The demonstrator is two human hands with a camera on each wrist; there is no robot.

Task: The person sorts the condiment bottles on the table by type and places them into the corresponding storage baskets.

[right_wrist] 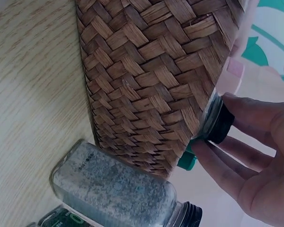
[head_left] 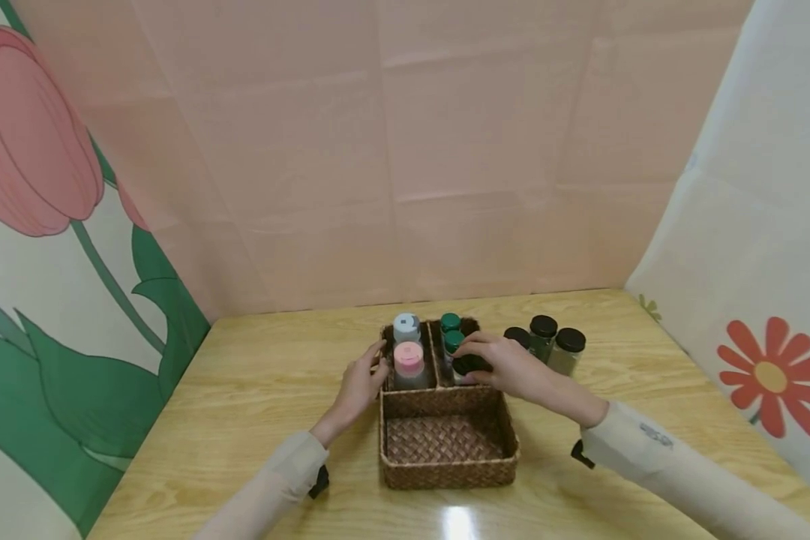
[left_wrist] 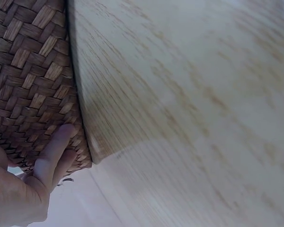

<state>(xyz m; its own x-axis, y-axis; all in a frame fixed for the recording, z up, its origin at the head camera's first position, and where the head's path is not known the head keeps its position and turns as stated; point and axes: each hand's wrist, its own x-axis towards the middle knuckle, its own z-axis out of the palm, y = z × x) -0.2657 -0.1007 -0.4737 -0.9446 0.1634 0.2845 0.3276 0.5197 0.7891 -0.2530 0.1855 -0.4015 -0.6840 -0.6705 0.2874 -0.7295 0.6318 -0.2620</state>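
A woven brown basket (head_left: 448, 474) with compartments stands on the table. My left hand (head_left: 364, 380) holds its left side, with fingers (left_wrist: 54, 151) against the outer wall. In the head view, a jar with a pink lid (head_left: 409, 355) and one with a pale blue lid (head_left: 406, 325) stand in the rear left compartment. Two green-lidded jars (head_left: 451, 322) are in the rear right one. There my right hand (head_left: 513, 367) pinches a black-lidded jar (right_wrist: 220, 120) by its lid. Most of this jar is hidden by the basket wall.
Several black-lidded jars (head_left: 568, 351) stand on the table right of the basket; one clear jar with greyish contents (right_wrist: 116, 184) is close to its wall. The front compartment shows a bare woven floor (head_left: 439, 439). A pink cloth (head_left: 391, 150) hangs behind the table (head_left: 277, 360).
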